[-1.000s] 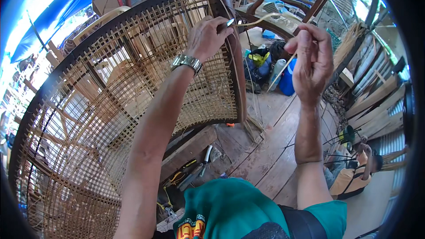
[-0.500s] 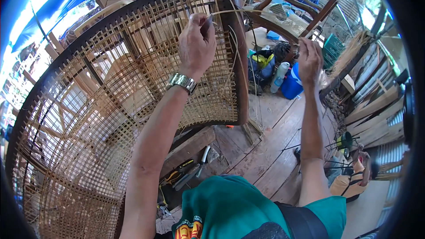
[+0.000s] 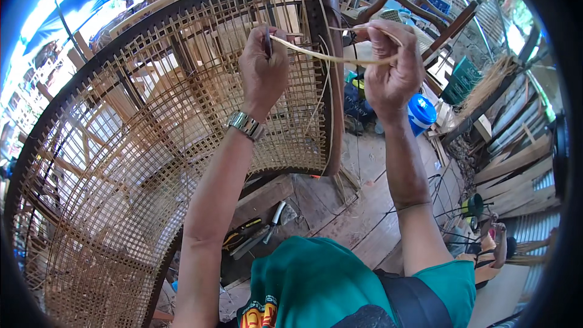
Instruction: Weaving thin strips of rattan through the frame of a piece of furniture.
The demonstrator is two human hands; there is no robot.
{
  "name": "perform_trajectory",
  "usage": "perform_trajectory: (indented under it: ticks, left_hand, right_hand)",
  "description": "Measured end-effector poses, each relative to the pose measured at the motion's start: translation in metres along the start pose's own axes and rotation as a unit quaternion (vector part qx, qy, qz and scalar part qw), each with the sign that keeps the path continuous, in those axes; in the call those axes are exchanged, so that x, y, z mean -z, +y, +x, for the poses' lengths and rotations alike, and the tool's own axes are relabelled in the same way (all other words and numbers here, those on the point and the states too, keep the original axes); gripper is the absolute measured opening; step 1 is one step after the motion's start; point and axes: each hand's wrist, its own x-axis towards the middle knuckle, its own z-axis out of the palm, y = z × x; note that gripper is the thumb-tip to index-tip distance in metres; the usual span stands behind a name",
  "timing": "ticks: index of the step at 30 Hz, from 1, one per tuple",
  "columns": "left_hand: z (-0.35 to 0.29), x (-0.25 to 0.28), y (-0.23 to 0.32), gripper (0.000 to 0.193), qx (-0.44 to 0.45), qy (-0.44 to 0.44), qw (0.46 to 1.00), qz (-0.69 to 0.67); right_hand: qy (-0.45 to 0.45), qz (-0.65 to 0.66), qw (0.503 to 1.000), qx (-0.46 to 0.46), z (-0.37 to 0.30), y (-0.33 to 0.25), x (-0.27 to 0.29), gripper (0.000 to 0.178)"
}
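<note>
A large woven cane panel [image 3: 209, 106] fills the left side, set in a dark curved wooden frame [image 3: 333, 103]. Over its upper right part, my left hand [image 3: 262, 76] is closed, with a narrow dark flat piece [image 3: 268, 41] between thumb and fingers; what tool it is I cannot make out. A pale cane strand [image 3: 331, 58] runs from those fingertips across the frame's right edge to my right hand [image 3: 393, 73]. There my fingers pinch the strand, which bends back in a loop. Loose strand ends lie along the frame's right side.
Hand tools [image 3: 249, 234] lie below the panel, near a wooden block [image 3: 264, 200]. A wooden armchair [image 3: 419, 15] stands beyond my right hand, with a blue container [image 3: 421, 112] nearer. Planks [image 3: 516, 164] are stacked at right, where another person [image 3: 489, 255] is partly seen.
My right hand has come left and nearer the frame, and now pinches the looped strand. My left hand has shifted slightly down and left, drawing the dark piece with it.
</note>
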Motion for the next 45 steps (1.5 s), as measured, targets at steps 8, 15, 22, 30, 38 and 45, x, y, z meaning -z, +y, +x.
perform_trajectory:
  ticks: [8,15,22,30,38,45]
  left_hand:
    - [-0.009,0.015,0.002,0.023,0.063,-0.020,0.998,0.020]
    - [-0.020,0.002,-0.011,0.015,-0.029,-0.053,0.997,0.044]
    - [-0.029,0.012,-0.020,0.010,-0.006,-0.062,0.998,0.026]
    - [-0.022,0.019,-0.025,0.015,0.001,-0.063,0.997,-0.035]
    - [-0.009,0.039,-0.035,0.019,0.009,-0.074,0.997,-0.010]
    - [-0.003,0.038,-0.023,0.024,-0.007,-0.067,0.998,-0.019]
  right_hand:
    - [0.100,-0.006,0.995,0.006,0.035,0.004,0.036,0.016]
    - [-0.088,-0.003,0.996,-0.011,-0.006,0.040,0.005,0.021]
    - [-0.081,0.019,0.997,0.001,-0.011,0.039,0.005,0.023]
    - [-0.100,-0.003,0.995,-0.026,-0.012,0.035,-0.001,0.022]
    - [-0.193,-0.055,0.979,0.037,-0.022,-0.008,-0.023,0.027]
    - [-0.201,-0.091,0.975,0.034,-0.040,0.013,-0.048,0.029]
